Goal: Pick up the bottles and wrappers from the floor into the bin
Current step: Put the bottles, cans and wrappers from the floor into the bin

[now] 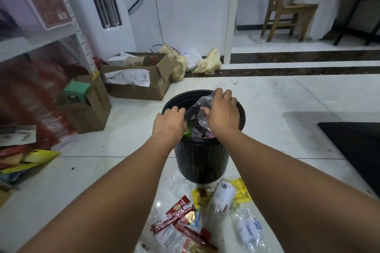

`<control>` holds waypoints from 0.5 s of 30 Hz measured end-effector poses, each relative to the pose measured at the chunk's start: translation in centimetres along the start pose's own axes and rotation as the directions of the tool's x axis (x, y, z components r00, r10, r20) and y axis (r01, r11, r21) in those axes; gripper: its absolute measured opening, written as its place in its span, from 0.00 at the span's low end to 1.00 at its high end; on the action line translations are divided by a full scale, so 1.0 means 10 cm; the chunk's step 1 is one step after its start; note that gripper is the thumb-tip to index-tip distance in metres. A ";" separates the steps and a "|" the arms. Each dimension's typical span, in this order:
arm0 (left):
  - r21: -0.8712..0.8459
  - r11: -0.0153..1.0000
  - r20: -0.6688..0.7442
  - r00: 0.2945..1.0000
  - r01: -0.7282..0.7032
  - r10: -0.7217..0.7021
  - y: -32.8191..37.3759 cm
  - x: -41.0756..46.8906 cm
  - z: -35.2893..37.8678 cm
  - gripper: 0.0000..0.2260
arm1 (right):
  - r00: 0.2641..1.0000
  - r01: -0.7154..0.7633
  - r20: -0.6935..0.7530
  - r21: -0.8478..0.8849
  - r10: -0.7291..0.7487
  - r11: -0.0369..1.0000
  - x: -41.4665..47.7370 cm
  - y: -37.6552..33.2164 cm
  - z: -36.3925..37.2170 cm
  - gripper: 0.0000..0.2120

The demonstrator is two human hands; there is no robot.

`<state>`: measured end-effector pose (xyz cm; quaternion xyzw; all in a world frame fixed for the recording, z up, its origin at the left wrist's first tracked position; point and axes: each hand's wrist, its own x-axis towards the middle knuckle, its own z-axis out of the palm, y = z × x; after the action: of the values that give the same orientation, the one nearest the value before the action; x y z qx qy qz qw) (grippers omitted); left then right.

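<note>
Clear wrapper (197, 115): crumpled and bulging above the mouth of the bin (202, 162).
Right hand (223, 112): fingers and thumb curl over the wrapper's top and grip it.
Left hand (170, 124): fingers bend down at the near-left rim; we cannot tell whether they hold anything.
Our move: we push the wrapper below the rim before releasing, so it probably won't spring out.
Remaining: bottles (224, 195) and red wrappers (178, 213) lie on the floor (287, 96) beside the bin.

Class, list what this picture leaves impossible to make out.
Inside the bin: head view; left hand, right hand and plastic bag cover the opening.
Grip of the left hand: fingertips curl out of sight.
Some red wrappers: cut off by the bottom edge.
Print on the bottle: too small.
</note>
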<state>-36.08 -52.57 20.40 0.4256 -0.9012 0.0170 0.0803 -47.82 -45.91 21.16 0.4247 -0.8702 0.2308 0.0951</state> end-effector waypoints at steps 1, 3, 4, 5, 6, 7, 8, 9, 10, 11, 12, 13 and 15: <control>0.007 1.000 -0.006 1.000 -0.004 0.004 -0.01 0.00 0.01 0.14 | 1.000 -0.014 -0.004 0.003 0.014 1.000 0.00 -0.01 0.04 0.27; 0.016 1.000 -0.023 1.000 -0.017 0.018 -0.01 -0.01 0.04 0.14 | 0.999 -0.040 -0.008 0.008 0.040 0.999 0.01 -0.02 0.12 0.30; 0.019 0.999 -0.030 0.999 -0.026 0.027 -0.01 -0.01 0.06 0.14 | 0.999 -0.052 0.000 0.011 0.052 0.999 0.01 -0.02 0.15 0.32; 0.021 0.999 -0.039 0.999 -0.034 0.035 0.00 -0.01 0.07 0.14 | 0.998 -0.062 0.020 0.014 0.062 0.998 0.01 -0.03 0.18 0.34; 0.018 0.999 -0.051 0.998 -0.039 0.040 0.00 -0.02 0.08 0.14 | 0.996 -0.065 0.056 0.010 0.064 0.998 0.01 -0.02 0.21 0.37; 0.012 0.999 -0.066 0.997 -0.042 0.043 0.00 -0.02 0.09 0.14 | 0.992 -0.064 0.108 -0.007 0.064 0.998 0.01 -0.02 0.24 0.39; 0.007 0.999 -0.078 0.996 -0.043 0.043 0.00 -0.02 0.09 0.14 | 0.985 -0.059 0.161 -0.032 0.064 0.998 0.02 -0.01 0.24 0.42; 0.005 0.999 -0.086 0.995 -0.043 0.043 0.01 -0.03 0.09 0.14 | 0.979 -0.054 0.195 -0.050 0.063 0.997 0.02 0.00 0.24 0.43; 0.007 0.999 -0.091 0.995 -0.045 0.045 0.01 -0.05 0.09 0.14 | 0.979 -0.052 0.195 -0.053 0.061 0.997 0.04 0.00 0.21 0.42; 0.012 0.999 -0.098 0.994 -0.049 0.050 0.02 -0.07 0.09 0.14 | 0.985 -0.050 0.163 -0.041 0.056 0.998 0.05 0.01 0.17 0.40; 0.016 0.998 -0.103 0.993 -0.055 0.056 0.03 -0.08 0.08 0.14 | 0.993 -0.041 0.113 -0.025 0.044 0.999 0.08 0.02 0.12 0.37; 0.019 0.998 -0.110 0.992 -0.056 0.058 0.03 -0.09 0.06 0.14 | 0.998 -0.026 0.063 -0.013 0.027 1.000 0.09 0.02 0.06 0.34; 0.018 0.999 -0.120 0.992 -0.043 0.045 0.05 -0.11 -0.01 0.13 | 1.000 0.010 0.023 -0.014 -0.010 1.000 0.11 0.04 -0.07 0.29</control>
<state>-35.77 -51.38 20.29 0.4045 -0.9037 0.0513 0.1307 -48.80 -46.12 22.04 0.4310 -0.8708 0.2191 0.0894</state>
